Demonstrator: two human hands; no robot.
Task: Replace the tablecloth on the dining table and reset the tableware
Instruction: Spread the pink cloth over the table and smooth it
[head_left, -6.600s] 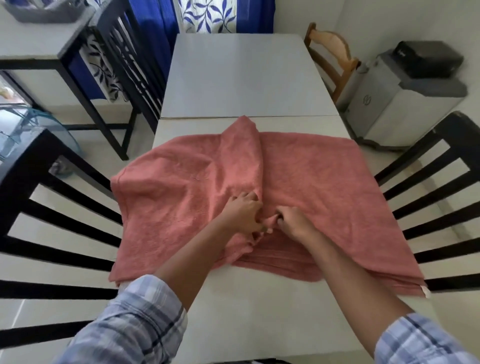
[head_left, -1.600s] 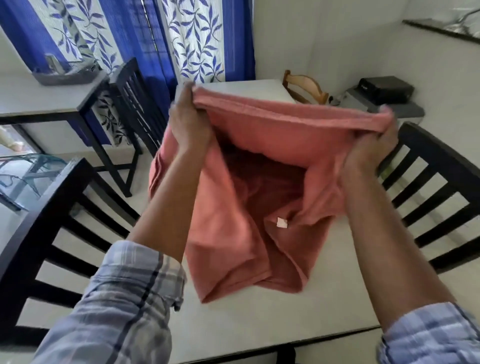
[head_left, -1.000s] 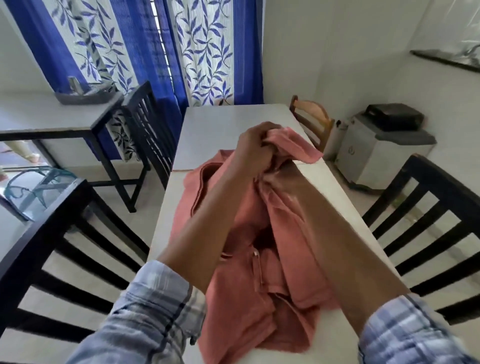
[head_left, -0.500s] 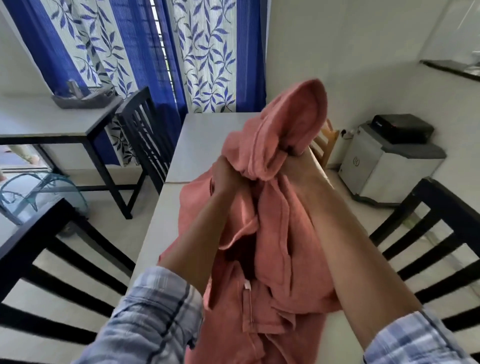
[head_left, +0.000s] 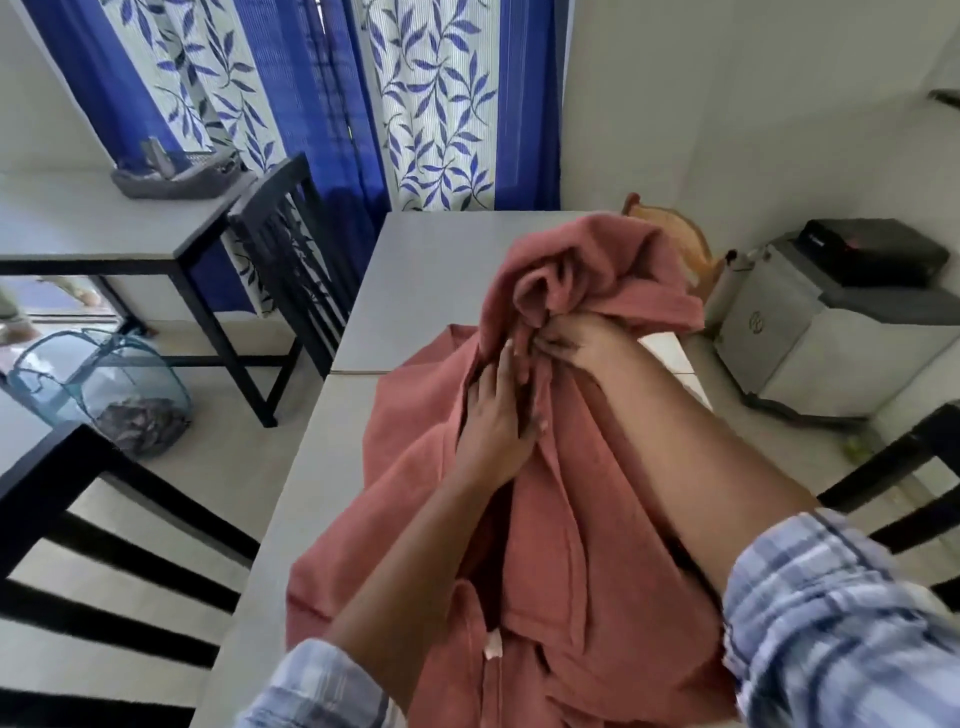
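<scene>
Plainly the far-left things stand apart from the job: a mesh hamper (head_left: 98, 384) on the floor, a grey tray (head_left: 176, 179) on a side table (head_left: 78, 228), and a black slatted chair (head_left: 57, 509). Next come leaf-print curtains (head_left: 426, 104) behind the worktop (head_left: 431, 270), which is pale, smooth and matt, with two slabs meeting at a seam. The cloth (head_left: 597, 519) is salmon pink with a towel-like weave. Its lower folds are heaped on the near slab and its upper part is raised in a loose bunch, with a small white label (head_left: 491, 649) showing low down. It looks soft and limp, light enough for one arm, and not slippery; it should sag wherever it is not held, so a hem or corner is the best place to take it, not the bulk. The left grip (head_left: 493, 421) lies released against a long fold, fingers (head_left: 508, 364) nearly straight; I cannot tell whether the thumb nips the fabric. Just beyond, the right grip (head_left: 576, 338) is clenched round the gathered top, bearing the lifted part. Further right a wooden chair (head_left: 685, 244) peeps out behind the bunch, then a grey boxy printer (head_left: 779, 332) against the wall. Judging by the bare worktop, the tableware is not yet reset.
</scene>
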